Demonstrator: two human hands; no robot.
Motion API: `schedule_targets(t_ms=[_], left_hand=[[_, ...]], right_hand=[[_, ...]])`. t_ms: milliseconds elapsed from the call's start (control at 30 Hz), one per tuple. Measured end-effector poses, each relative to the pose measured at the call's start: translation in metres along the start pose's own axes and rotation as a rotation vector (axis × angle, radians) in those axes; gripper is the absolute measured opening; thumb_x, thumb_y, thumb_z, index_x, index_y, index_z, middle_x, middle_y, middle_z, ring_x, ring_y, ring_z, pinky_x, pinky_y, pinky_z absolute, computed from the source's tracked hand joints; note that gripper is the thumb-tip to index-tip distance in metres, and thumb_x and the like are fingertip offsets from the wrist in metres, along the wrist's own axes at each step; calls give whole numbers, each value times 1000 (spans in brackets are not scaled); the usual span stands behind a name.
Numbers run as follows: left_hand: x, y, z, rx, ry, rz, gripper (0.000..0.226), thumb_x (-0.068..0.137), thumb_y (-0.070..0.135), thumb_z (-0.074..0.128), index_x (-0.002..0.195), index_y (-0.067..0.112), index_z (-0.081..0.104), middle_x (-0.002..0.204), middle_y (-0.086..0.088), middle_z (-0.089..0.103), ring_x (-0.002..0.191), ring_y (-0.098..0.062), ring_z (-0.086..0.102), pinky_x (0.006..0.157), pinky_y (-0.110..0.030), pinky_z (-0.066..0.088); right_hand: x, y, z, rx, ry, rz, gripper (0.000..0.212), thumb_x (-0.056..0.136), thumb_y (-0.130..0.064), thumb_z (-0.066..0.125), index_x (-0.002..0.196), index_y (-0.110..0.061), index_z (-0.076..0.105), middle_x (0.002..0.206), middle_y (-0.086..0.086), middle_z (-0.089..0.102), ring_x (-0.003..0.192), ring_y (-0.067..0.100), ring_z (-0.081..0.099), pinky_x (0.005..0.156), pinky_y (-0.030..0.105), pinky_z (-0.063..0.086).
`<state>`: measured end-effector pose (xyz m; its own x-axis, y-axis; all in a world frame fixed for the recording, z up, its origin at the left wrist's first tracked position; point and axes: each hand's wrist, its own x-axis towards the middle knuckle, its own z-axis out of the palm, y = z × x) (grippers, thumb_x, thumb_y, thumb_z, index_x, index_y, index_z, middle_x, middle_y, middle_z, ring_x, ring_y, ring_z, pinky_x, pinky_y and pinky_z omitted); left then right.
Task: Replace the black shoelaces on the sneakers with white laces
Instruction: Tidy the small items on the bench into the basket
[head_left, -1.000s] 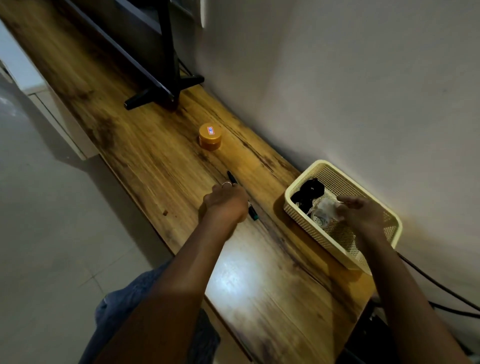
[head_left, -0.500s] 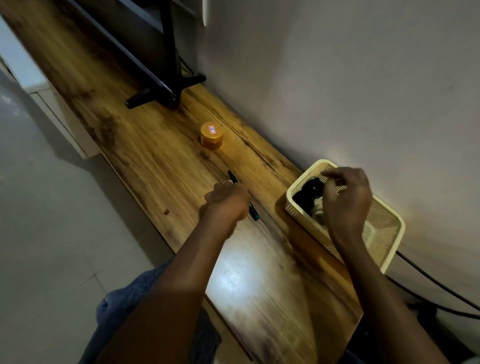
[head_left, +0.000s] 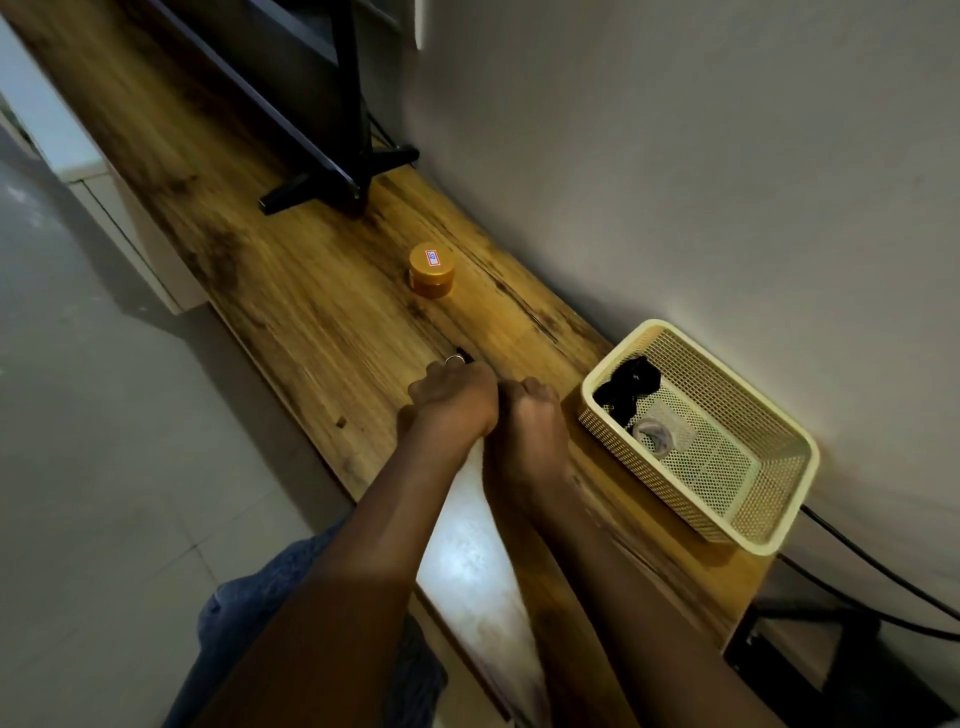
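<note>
A bundle of black laces (head_left: 628, 387) lies in the far corner of a cream mesh basket (head_left: 779, 525). Beside it in the basket is a clear packet with white laces (head_left: 657, 434). No sneakers are in view. My left hand (head_left: 452, 397) and my right hand (head_left: 530, 415) sit knuckle to knuckle on the wooden tabletop (head_left: 322, 322), left of the basket, fingers curled down. A black pen (head_left: 460, 353) pokes out beyond my left knuckles. Both hands close over the rest of the pen and hide it.
An orange round jar (head_left: 431, 270) stands farther along the table. A black TV stand foot (head_left: 332, 182) is behind it. The wall runs along the right. Black cables (head_left: 872, 561) hang past the table's near right end. The tiled floor lies to the left.
My right hand has left the basket and come left to meet my left hand over the pen. The packet of white laces now lies in the basket.
</note>
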<state>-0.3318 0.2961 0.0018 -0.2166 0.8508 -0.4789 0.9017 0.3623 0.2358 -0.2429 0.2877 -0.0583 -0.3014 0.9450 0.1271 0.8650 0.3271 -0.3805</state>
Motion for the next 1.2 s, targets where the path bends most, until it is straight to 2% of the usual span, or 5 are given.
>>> schedule_targets(t_ms=[233,400,600,767,1200], left_hand=[[-1,-3,-2,-43,71,33,42,95,15,53,136,11,44,140,-12,42,129,-30,40,99,-40,38],[0,-1,2,-81,67,84,37,99,22,50,134,15,49,139,-10,43,128,-29,40,98,-41,38],[-2,5,5,-117,-9,149,39,101,31,45,136,13,45,143,-11,38,132,-30,34,103,-44,33],[-2,7,5,-104,-30,168,45,100,34,45,140,14,41,147,-10,35,135,-30,31,104,-43,31],[-1,7,8,-92,-48,190,50,99,36,47,143,15,37,149,-11,32,135,-30,30,103,-43,31]], right_hand=[[14,13,-47,134,220,0,26,85,1,60,108,-7,69,101,13,66,96,29,56,75,31,39],[12,50,-106,139,411,46,29,80,7,63,106,-3,71,101,15,70,91,34,64,82,45,52],[-7,119,-111,-39,232,322,27,84,10,61,106,-1,72,98,21,71,82,35,64,65,32,44],[-17,152,-98,-75,105,417,31,83,11,60,111,1,68,106,23,69,92,37,66,80,44,52],[-12,153,-92,-179,208,381,37,81,8,62,117,-3,66,115,25,65,102,42,61,81,43,49]])
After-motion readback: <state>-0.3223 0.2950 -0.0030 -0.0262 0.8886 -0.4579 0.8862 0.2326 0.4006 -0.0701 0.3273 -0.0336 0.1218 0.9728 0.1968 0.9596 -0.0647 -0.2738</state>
